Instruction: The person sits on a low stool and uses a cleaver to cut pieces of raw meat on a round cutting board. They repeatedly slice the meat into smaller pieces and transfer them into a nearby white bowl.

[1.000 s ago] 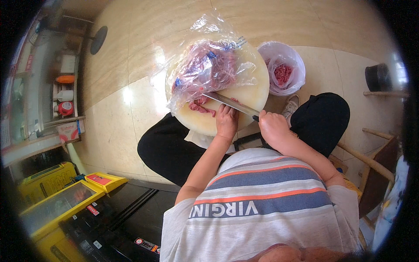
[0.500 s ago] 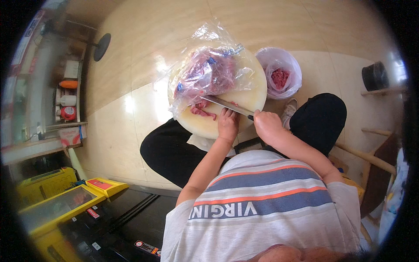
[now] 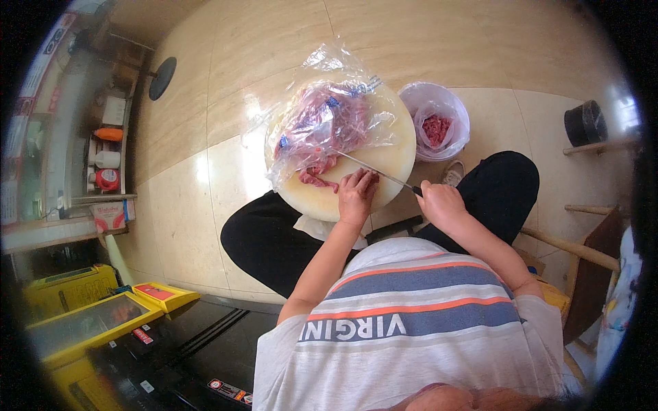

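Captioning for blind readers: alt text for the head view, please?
A person's right hand holds a knife over a round board, left hand beside the blade. Raw meat lies partly under clear plastic; a white bucket holds more.

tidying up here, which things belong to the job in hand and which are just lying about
Apparently for the job: knife, raw meat, plastic bag, round board, white bucket holding meat pieces

Seemingly just lying about: black cylinder, orange object, red container
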Demonstrator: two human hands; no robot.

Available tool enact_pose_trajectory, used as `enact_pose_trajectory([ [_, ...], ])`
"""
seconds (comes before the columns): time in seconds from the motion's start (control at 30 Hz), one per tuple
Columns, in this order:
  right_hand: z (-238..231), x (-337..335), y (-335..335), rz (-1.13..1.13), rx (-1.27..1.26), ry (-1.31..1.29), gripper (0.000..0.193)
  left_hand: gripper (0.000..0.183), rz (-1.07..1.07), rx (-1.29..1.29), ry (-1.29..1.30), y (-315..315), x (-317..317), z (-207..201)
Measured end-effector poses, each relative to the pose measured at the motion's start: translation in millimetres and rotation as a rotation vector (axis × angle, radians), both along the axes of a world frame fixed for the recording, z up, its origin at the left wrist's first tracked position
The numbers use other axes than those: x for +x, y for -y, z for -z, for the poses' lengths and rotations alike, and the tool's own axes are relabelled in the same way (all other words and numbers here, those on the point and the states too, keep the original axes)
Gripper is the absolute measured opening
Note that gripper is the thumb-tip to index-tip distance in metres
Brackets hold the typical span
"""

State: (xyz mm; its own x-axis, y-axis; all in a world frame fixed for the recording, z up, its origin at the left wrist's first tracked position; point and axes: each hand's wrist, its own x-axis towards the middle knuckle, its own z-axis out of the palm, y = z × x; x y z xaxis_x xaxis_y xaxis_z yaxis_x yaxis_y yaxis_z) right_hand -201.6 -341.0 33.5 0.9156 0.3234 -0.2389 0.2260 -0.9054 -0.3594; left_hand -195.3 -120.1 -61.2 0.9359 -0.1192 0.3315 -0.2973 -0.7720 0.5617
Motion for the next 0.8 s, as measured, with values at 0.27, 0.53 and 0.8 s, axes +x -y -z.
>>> enact_pose_trajectory([
  [0.27, -22, -8, -2, 0.085, 0.035, 0.011, 0.023, 0.025, -0.12, -0.177, -0.024, -2, 2, 12],
  [0.53, -23, -16, -10, 0.037, -0.019, -0.099, 0.018, 0.016, 0.005, -0.087, 0.048, 2, 4, -1],
  [0.8, 12, 12, -32, -0.018, 0.019, -0.031, 0.021, 0.019, 0.004, -0.012, 0.078, 5, 5, 8],
])
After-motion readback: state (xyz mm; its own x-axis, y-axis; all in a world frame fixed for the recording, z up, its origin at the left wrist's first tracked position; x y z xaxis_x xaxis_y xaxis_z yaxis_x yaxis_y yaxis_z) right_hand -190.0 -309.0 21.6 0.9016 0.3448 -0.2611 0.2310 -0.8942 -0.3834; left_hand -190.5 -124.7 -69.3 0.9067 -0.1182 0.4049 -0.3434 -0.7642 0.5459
